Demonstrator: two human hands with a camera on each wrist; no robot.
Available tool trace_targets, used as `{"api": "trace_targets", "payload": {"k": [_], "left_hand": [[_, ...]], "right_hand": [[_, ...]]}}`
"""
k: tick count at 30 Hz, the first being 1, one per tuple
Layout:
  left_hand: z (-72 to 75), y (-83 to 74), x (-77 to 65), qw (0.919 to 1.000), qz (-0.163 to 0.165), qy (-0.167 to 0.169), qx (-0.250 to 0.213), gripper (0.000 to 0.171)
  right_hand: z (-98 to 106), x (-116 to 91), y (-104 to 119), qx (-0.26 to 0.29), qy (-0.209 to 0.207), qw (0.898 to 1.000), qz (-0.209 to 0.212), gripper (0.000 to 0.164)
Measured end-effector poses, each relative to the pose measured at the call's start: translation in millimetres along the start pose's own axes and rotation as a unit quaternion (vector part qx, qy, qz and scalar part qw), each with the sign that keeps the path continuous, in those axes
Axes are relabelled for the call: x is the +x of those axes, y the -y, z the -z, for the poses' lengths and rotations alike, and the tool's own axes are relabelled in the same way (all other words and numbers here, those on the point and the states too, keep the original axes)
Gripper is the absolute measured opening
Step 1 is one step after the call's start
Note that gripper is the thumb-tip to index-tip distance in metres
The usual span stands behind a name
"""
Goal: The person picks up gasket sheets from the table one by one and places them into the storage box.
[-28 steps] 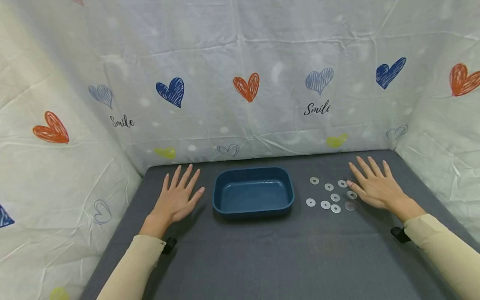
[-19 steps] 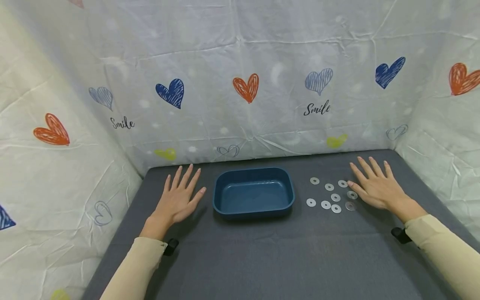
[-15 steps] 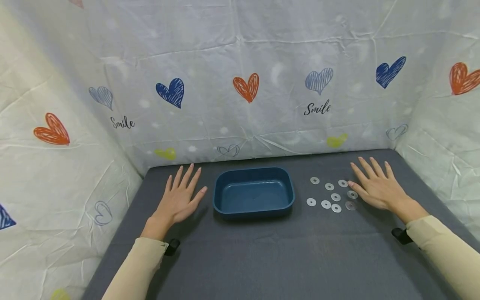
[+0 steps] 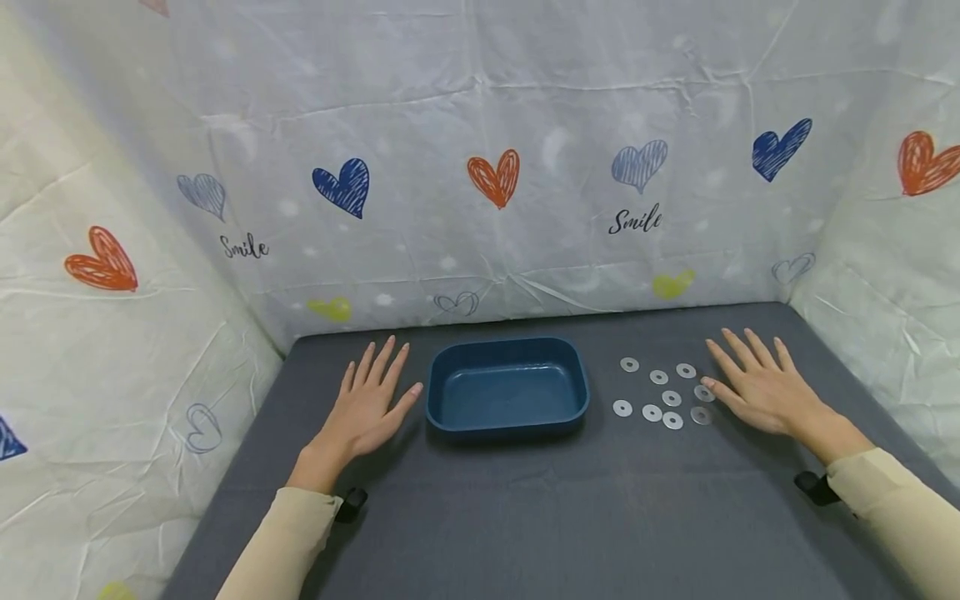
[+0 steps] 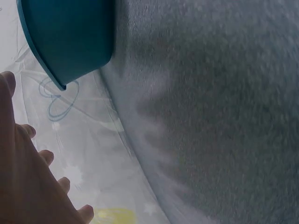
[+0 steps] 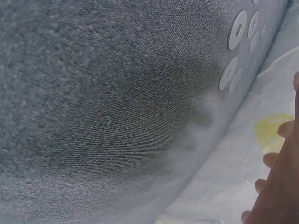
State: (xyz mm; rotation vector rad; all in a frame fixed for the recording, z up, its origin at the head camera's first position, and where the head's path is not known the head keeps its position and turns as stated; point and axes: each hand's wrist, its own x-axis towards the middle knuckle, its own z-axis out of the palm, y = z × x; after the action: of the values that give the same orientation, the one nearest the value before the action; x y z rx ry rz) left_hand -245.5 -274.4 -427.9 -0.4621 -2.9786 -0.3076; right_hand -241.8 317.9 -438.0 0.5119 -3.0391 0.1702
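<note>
- Your left hand (image 4: 367,412) hovers palm down with its fingers straight and spread, holding nothing; its thumb is just beside the tray (image 4: 506,431), not on it.
- Your right hand (image 4: 765,396) hovers the same way, fingers extended and gripping nothing, its thumb tip over or beside the nearest of the metal rings (image 4: 671,398).
- The rings, nine of them, lie flat on the counter (image 4: 525,517) between the tray and your right hand; two at the front may touch.
- For a clean pick, I'd come down with thumb and index fingertip on one ring's rim; such thin discs will probably slide before they lift. Steady the tray with your left hand if it shifts.
- The head view gives you the whole layout; in it, hand height is hard to judge.
- Both wrist views show the gap under your fingers. The left one adds the tray's outer wall; the right, the rings' thin edges.
</note>
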Motion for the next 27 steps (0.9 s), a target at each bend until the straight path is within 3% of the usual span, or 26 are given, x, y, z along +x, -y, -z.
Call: {"api": "trace_targets", "payload": {"k": [14, 27], "left_hand": [[-7.9, -18.7, -7.5, 0.9987, -0.018, 0.023, -0.043, 0.080], [-13.7, -25.6, -8.9, 0.9950, -0.040, 0.045, -0.080, 0.087]], "right_hand": [[-2, -12, -1, 0.014, -0.001, 1.000, 0.024, 0.074], [-3, -22, 3, 0.036, -0.003, 0.999, 0.039, 0.072]]}}
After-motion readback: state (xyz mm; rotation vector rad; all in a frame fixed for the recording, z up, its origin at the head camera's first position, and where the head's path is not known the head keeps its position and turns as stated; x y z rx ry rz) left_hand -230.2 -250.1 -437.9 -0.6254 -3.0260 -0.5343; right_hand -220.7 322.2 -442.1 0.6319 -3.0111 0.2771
